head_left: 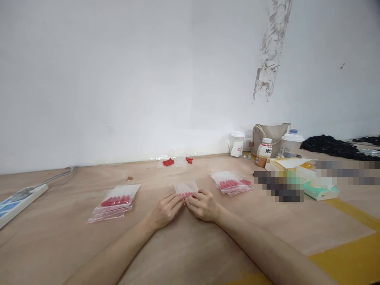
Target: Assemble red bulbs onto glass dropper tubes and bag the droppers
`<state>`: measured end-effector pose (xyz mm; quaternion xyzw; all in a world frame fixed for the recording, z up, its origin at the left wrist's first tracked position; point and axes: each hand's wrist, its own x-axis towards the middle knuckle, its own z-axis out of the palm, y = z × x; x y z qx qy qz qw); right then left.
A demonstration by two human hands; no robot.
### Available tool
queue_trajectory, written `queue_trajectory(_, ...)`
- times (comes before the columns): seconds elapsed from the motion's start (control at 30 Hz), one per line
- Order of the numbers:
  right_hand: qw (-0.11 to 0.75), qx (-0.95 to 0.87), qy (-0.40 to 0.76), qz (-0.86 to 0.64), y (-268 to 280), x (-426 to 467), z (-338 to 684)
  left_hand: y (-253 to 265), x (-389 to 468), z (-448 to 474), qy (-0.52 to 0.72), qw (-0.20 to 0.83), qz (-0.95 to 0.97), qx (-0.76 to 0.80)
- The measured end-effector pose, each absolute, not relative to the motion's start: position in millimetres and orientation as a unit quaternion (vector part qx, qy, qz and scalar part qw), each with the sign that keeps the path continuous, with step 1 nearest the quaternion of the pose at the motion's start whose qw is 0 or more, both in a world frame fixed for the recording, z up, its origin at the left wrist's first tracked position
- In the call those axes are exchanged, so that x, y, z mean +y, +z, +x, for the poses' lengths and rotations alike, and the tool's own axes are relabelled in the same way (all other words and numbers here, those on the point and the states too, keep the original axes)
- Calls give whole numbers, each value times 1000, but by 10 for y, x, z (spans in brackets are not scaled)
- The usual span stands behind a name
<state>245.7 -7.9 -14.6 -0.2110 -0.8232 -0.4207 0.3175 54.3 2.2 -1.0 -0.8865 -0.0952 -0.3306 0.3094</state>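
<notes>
In the middle of the table a small clear plastic bag (185,187) lies with several red pieces (186,194) inside in a row. My left hand (166,209) grips its near left edge, fingers closed. On the near right edge, my right hand (204,206) is closed as well, and the two hands almost meet. The fingers cover the bag's near edge. A stack of similar filled bags (115,201) rests to the left. Another stack of filled bags (231,183) lies just right of my right hand.
Near the wall lie loose red pieces (168,162) on clear plastic. A power strip (25,202) sits at far left. Back right stand a lidded cup (237,144), a labelled bottle (263,152), a grey bag (271,136) and a plastic tub (291,145), with black material (329,146) beyond.
</notes>
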Motion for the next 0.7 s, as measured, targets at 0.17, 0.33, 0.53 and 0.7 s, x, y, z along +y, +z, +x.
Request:
queue_trajectory(0.17, 318, -814, -433, -223, -118, -90, 2468, 16, 7, 539, -353, 299, -880, -106)
queue_trajectory(0.33, 313, -812, -436, -230, -117, -80, 2525, 40, -3, 527, -362, 288, -880, -107)
queue_trajectory(0.53, 299, -809, -440, -249, -129, -45, 2667, 48, -9, 491, -366, 293, -875, -118)
queue_trajectory(0.7, 290, -806, -438, -271, -120, -48, 2772, 27, 1, 426, -363, 278, -879, -136)
